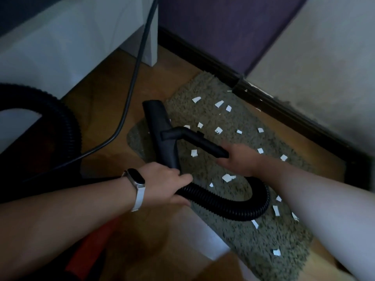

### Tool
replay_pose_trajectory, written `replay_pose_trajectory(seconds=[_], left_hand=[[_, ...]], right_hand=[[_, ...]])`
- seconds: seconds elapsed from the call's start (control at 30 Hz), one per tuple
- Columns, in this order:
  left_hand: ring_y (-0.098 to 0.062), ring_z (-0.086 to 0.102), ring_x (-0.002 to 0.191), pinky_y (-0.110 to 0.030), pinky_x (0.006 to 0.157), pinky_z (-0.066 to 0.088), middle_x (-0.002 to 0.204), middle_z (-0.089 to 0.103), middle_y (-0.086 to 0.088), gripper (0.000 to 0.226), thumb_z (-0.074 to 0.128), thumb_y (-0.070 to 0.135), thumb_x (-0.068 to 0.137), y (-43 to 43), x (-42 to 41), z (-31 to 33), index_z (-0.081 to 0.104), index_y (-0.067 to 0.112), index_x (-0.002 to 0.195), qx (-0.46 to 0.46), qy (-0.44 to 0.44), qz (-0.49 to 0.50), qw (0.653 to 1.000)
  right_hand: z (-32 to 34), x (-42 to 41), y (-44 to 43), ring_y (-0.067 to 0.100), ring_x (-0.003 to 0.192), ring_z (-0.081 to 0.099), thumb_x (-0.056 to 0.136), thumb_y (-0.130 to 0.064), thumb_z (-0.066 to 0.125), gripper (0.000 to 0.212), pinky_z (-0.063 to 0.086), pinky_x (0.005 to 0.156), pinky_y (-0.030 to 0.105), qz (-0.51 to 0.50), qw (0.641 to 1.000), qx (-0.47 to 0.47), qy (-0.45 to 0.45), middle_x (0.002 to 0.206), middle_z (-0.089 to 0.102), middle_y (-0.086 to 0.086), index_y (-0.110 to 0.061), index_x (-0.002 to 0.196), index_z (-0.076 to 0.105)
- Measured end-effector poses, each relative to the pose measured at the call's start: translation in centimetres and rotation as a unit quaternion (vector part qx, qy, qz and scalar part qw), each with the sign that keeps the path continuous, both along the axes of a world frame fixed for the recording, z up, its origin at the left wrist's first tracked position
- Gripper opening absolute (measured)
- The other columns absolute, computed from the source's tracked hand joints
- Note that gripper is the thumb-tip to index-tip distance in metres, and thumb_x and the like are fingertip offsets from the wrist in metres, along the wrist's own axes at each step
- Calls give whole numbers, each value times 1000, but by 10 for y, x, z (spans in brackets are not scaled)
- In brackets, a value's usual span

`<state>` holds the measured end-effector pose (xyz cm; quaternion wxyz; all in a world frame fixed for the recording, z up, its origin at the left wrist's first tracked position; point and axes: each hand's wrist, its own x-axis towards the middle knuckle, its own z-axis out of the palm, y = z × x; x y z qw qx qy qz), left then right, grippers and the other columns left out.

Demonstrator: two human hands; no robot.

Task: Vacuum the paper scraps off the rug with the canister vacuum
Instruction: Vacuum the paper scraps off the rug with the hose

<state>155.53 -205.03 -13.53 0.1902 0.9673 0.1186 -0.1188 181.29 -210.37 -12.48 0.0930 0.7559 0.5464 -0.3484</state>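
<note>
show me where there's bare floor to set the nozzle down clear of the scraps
Bare wooden floor lies between the rug's left edge and the white cabinet, crossed only by the grey cord. The rug patch just nearer than the hose loop is nearly scrap-free. Crowded: the rug's middle and right side, dotted with paper scraps, around the held nozzle.

paper scraps [228,177] on rug [263,244], floor nozzle [160,134] at rug's left edge, hose [233,205] looped across rug
</note>
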Motion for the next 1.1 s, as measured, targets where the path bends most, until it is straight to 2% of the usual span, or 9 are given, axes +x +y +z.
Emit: replay_pose_trajectory(seconds=[0.2,0.33,0.43,0.53,0.67,0.73,0.8,0.97,1.1], left_hand=[[-16,62,85,-31,62,48,101,59,5,55,30,77,87,-3,3,-2,40,31,117,-17,26,-26,999],[-16,62,92,-28,61,38,108,58,6,57,28,76,88,-11,3,-4,38,32,124,13,57,-19,998],[-16,62,93,-28,64,42,111,58,5,57,29,73,90,-32,4,-2,37,30,127,8,71,-37,997],[-14,61,87,-29,66,49,105,59,7,53,27,74,90,-36,2,2,39,31,119,-5,83,-22,996],[-14,61,78,-28,58,45,94,60,8,56,28,77,87,-31,6,0,46,28,106,36,34,2,999],[-11,61,60,-23,46,36,78,62,10,56,31,78,86,-30,9,-6,52,26,93,91,-40,-11,995],[-9,58,51,-20,43,31,68,61,10,57,31,79,84,-31,13,-10,54,27,84,125,-81,4,989],[-14,59,49,-24,46,45,63,61,7,64,30,82,84,-58,23,-25,57,24,80,158,-125,105,974],[-14,56,45,-25,47,45,59,58,7,62,33,82,83,-68,29,-31,56,25,75,180,-134,178,958]], right_hand=[[-18,8,-12,19,85,62,95,-50,54,33,51,75,32,10,997,-51,-53,92,62,-3,-24,116,56],[-41,9,-26,27,94,63,98,-55,47,41,44,70,33,36,994,-6,-99,106,63,3,-23,123,46],[-54,4,-39,30,86,65,99,-55,44,38,50,68,37,36,993,40,-101,102,62,5,-23,120,39],[-61,8,-45,29,81,65,99,-49,45,32,51,66,36,39,993,81,-76,96,63,4,-24,119,41],[-66,20,-49,26,82,66,98,-50,49,32,54,71,38,29,995,99,-14,90,65,1,-27,120,48],[-67,24,-47,23,78,64,97,-48,54,31,51,67,34,-3,993,117,30,85,63,-3,-26,118,52],[-67,29,-41,18,72,62,96,-46,57,29,46,63,30,-27,989,137,55,78,61,-6,-26,116,55],[-64,48,-25,10,64,61,96,-45,58,29,49,59,29,-2,992,110,61,75,63,-6,-27,118,57],[-67,56,-9,13,69,62,96,-46,57,32,51,62,31,16,993,113,41,81,65,-4,-27,122,56]])
